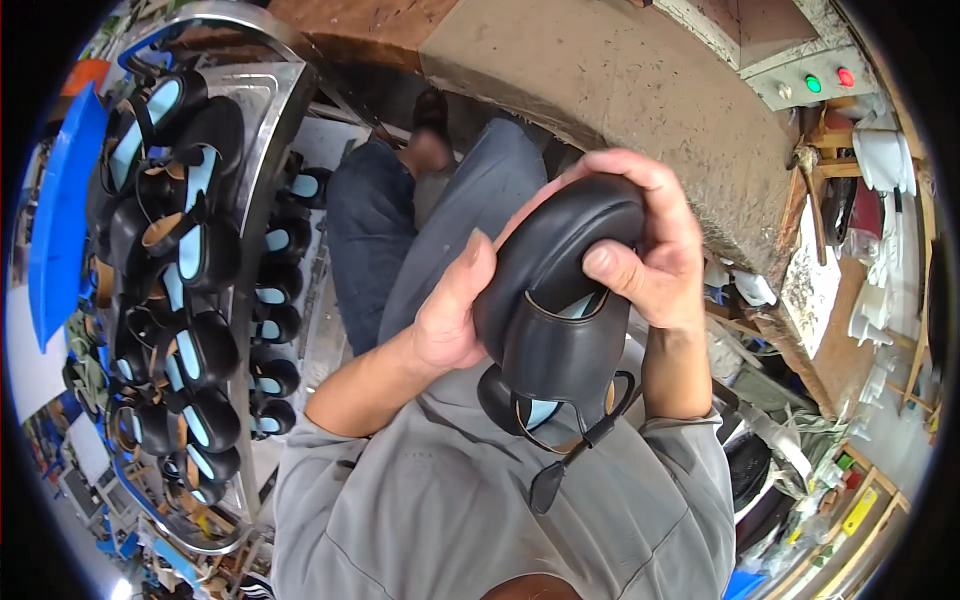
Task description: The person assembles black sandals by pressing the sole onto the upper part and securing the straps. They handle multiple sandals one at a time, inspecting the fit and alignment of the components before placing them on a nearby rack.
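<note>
1. The right hand [655, 235] grips a black shoe [560, 235], its thumb pressed on the upper near the opening and its fingers curled around the front edge, a hold that likely steadies the toe from both sides.
2. The left hand [452, 318] cups the shoe's left side, thumb raised along the edge; its fingers are mostly hidden, seemingly behind the shoe to bear its weight.
3. The shoe is in the air above the lap, before the chest, rounded toe pointing away from the person. So turned, its upper faces the eyes, with light-blue lining showing through the openings.
4. A loose black strap [545, 487] hangs toward the grey shirt [400, 490], apparently because nothing fastens its end.
5. At the left, a metal rack [280, 95] carries similar shoes [208, 250] crowded on an upper level, with more lined up lower down, presumably within easy reach.
6. Beyond the knees stretches a brown table [590, 75]; a panel [785, 90] with green and red buttons sits at its far right.
</note>
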A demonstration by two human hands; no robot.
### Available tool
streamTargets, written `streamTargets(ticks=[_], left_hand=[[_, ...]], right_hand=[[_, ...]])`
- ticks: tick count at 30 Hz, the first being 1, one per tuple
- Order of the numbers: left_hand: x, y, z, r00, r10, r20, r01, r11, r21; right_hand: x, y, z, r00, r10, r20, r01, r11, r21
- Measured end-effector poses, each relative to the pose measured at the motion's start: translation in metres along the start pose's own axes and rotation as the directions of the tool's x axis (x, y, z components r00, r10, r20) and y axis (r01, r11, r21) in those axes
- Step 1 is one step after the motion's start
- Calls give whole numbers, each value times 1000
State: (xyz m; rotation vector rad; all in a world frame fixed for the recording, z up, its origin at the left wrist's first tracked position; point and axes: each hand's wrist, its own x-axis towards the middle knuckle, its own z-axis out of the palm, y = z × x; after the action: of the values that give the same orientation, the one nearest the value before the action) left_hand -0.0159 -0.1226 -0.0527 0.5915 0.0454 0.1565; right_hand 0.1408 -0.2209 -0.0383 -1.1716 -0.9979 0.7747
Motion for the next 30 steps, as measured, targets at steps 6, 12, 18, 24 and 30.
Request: streamTargets(ticks=[6,12,18,24,30], left_hand=[[8,23,14,994,-108,2,107,988,107],[2,33,5,977,-213,-23,214,976,39],[3,34,2,952,-274,-135,284,957,63],[4,17,-2,978,-206,-29,208,970,126],[-2,-2,-6,995,0,96,-28,956,292]], right_hand=[[29,-32,-13,938,-172,301,274,901,-336],[20,-16,-2,969,-160,186,200,955,-219],[18,-15,13,969,-231,83,245,896,-370],[10,16,-21,971,-140,192,167,977,-136],[5,5,-19,973,-61,221,141,920,-365]])
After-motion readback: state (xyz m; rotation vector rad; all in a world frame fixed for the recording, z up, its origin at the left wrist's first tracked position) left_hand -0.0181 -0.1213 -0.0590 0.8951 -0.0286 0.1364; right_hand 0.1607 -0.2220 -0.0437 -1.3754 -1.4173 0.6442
